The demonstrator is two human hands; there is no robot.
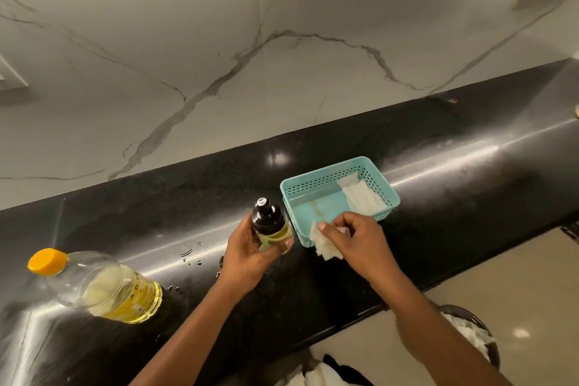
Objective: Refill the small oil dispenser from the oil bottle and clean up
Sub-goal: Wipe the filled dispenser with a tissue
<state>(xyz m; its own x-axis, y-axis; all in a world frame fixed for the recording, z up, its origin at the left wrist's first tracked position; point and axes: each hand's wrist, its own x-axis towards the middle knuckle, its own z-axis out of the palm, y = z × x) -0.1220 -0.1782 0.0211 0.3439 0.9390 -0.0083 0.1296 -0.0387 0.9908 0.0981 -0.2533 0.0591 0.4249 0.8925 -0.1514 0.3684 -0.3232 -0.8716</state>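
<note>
My left hand [250,255] grips the small oil dispenser [272,226] over the black counter [470,172]. At its 3 o'clock, my right hand [354,240] pinches what looks like crumpled tissue [322,246] at the teal basket [313,185]. The oil bottle [106,287] sits at 8 o'clock.

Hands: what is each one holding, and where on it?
Left hand grips the oil dispenser round its lower body; right hand pinches a crumpled white tissue at its top edge.
</note>
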